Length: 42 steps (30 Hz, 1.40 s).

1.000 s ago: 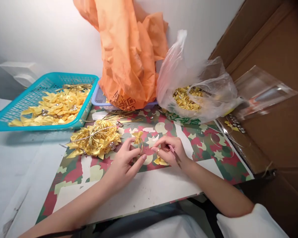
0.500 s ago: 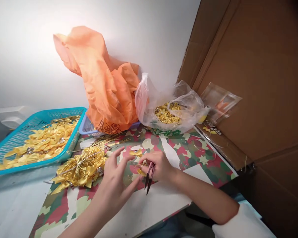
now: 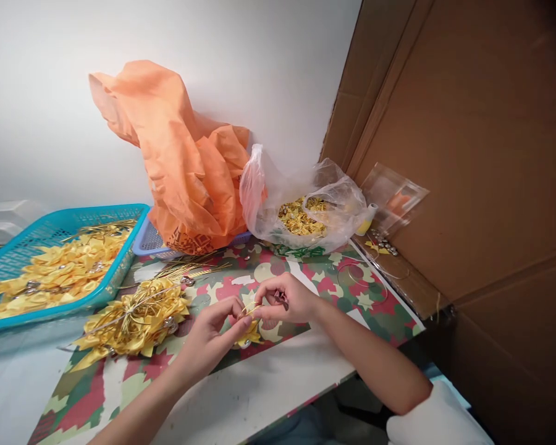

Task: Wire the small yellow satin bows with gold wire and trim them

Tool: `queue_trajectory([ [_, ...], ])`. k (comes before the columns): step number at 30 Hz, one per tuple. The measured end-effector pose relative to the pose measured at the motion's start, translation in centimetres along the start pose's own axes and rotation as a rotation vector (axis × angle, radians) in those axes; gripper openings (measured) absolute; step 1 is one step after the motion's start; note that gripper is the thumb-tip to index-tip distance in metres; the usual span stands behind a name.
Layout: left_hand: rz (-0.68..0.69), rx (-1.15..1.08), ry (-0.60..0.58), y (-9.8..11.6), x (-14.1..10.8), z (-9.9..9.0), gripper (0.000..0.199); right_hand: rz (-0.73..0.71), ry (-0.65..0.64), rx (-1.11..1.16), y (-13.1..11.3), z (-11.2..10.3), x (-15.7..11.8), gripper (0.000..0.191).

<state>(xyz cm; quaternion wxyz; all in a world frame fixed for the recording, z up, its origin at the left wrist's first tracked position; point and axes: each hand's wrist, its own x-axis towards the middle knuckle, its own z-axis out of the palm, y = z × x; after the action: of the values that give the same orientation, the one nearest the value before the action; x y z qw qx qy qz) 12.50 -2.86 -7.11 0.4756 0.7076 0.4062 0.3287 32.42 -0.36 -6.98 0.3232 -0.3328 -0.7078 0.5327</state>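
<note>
Thumb and fingers of my left hand pinch a thin gold wire. My right hand is closed on the same wire, close beside the left fingertips, and also holds small scissors whose blades are mostly hidden. A yellow ribbon bow with a small silver piece hangs just under the fingers. To the left of my hands lies a tied bundle of yellow ribbon bows on the camouflage-patterned sheet.
A teal basket of yellow bows stands at the left. Behind are an orange cloth bag, a purple basket and a clear plastic bag with yellow pieces. Cardboard rises on the right.
My left hand has gone from spread fingers to a pinch beside the right hand. The scissors have turned in my right hand, their blades no longer pointing down in sight. The view has shifted slightly.
</note>
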Motion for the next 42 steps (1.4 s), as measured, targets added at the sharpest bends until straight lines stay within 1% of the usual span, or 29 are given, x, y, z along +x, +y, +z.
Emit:
queue_trajectory([
  [2, -0.031, -0.1, 0.005, -0.2, -0.2, -0.2, 0.031, 0.014, -0.037, -0.006, -0.1, -0.3, 0.3, 0.024],
  [5, -0.036, -0.275, -0.034, -0.7, -0.5, -0.4, 0.03, -0.035, -0.1, -0.094, -0.4, -1.2, 1.2, 0.03],
  [6, -0.043, -0.348, -0.06, -0.9, -0.6, -0.5, 0.031, -0.037, -0.068, -0.16, -0.6, -1.9, 1.6, 0.031],
  [7, -0.059, -0.426, -0.086, -1.1, -0.7, -0.5, 0.033, -0.027, 0.011, -0.241, -0.7, -3.1, 2.1, 0.033],
  [8, -0.083, -0.504, -0.108, -1.4, -0.8, -0.5, 0.035, 0.01, 0.157, -0.356, -0.7, -4.5, 2.6, 0.033],
  [9, -0.113, -0.571, -0.126, -1.6, -0.8, -0.5, 0.037, 0.092, 0.435, -0.504, -0.7, -6.2, 3.0, 0.035],
  [10, -0.144, -0.625, -0.14, -1.7, -0.9, -0.6, 0.039, 0.137, 0.594, -0.567, -0.5, -8.1, 3.3, 0.035],
  [11, -0.174, -0.669, -0.149, -1.8, -0.9, -0.6, 0.04, 0.171, 0.689, -0.604, -0.2, -10.0, 3.5, 0.033],
  [13, -0.222, -0.74, -0.154, -1.7, -0.9, -0.6, 0.04, 0.244, 0.825, -0.671, 0.6, -13.4, 3.6, 0.026],
  [15, -0.248, -0.779, -0.129, -1.4, -1.0, -0.6, 0.038, 0.303, 0.888, -0.711, 1.4, -15.7, 3.3, 0.018],
  [16, -0.262, -0.794, -0.096, -1.2, -1.0, -0.7, 0.037, 0.32, 0.908, -0.718, 1.7, -16.4, 3.1, 0.017],
  [18, -0.305, -0.819, -0.003, -0.8, -1.1, -0.8, 0.034, 0.307, 0.942, -0.71, 1.9, -16.7, 2.9, 0.015],
  [20, -0.348, -0.838, 0.074, -0.6, -1.1, -0.9, 0.035, 0.24, 0.98, -0.672, 1.3, -16.1, 2.9, 0.015],
  [22, -0.369, -0.83, 0.095, -0.7, -1.1, -0.9, 0.047, 0.152, 0.992, -0.611, 0.2, -14.6, 3.1, 0.021],
  [23, -0.371, -0.812, 0.088, -0.8, -1.0, -0.9, 0.053, 0.11, 0.979, -0.575, -0.4, -13.5, 3.2, 0.026],
  [25, -0.384, -0.76, 0.072, -1.1, -0.9, -0.8, 0.061, 0.054, 0.891, -0.492, -1.5, -10.5, 3.2, 0.038],
  [26, -0.391, -0.727, 0.066, -1.3, -0.9, -0.7, 0.063, 0.021, 0.823, -0.423, -1.8, -8.8, 3.2, 0.042],
  [27, -0.395, -0.693, 0.059, -1.5, -0.9, -0.5, 0.064, -0.044, 0.701, -0.198, -2.0, -6.9, 3.0, 0.044],
  [28, -0.389, -0.659, 0.045, -1.6, -0.9, -0.3, 0.065, -0.065, 0.56, 0.008, -2.1, -5.1, 2.8, 0.046],
  [30, -0.35, -0.608, 0.006, -1.8, -1.0, 0.1, 0.063, 0.005, 0.342, 0.305, -1.8, -1.8, 2.3, 0.051],
  [31, -0.326, -0.594, -0.018, -1.7, -1.0, 0.3, 0.061, 0.034, 0.263, 0.417, -1.5, -0.5, 2.0, 0.052],
  [32, -0.307, -0.589, -0.042, -1.6, -1.1, 0.5, 0.059, 0.063, 0.215, 0.497, -1.3, 0.6, 1.7, 0.054],
  [34, -0.287, -0.599, -0.078, -1.0, -1.1, 0.8, 0.055, 0.111, 0.167, 0.588, -0.9, 1.9, 1.1, 0.057],
  [35, -0.281, -0.611, -0.094, -0.6, -1.1, 0.9, 0.053, 0.134, 0.163, 0.621, -0.7, 2.2, 0.8, 0.058],
  [36, -0.272, -0.618, -0.084, -0.3, -1.0, 1.0, 0.05, 0.156, 0.164, 0.654, -0.7, 2.3, 0.6, 0.059],
  [39, -0.283, -0.633, -0.019, 0.2, -0.9, 1.1, 0.043, 0.206, 0.203, 0.764, -0.6, 2.2, 0.4, 0.062],
  [42, -0.268, -0.662, -0.001, 0.0, -0.9, 1.0, 0.041, 0.233, 0.261, 0.824, -0.5, 1.9, 0.4, 0.062],
])
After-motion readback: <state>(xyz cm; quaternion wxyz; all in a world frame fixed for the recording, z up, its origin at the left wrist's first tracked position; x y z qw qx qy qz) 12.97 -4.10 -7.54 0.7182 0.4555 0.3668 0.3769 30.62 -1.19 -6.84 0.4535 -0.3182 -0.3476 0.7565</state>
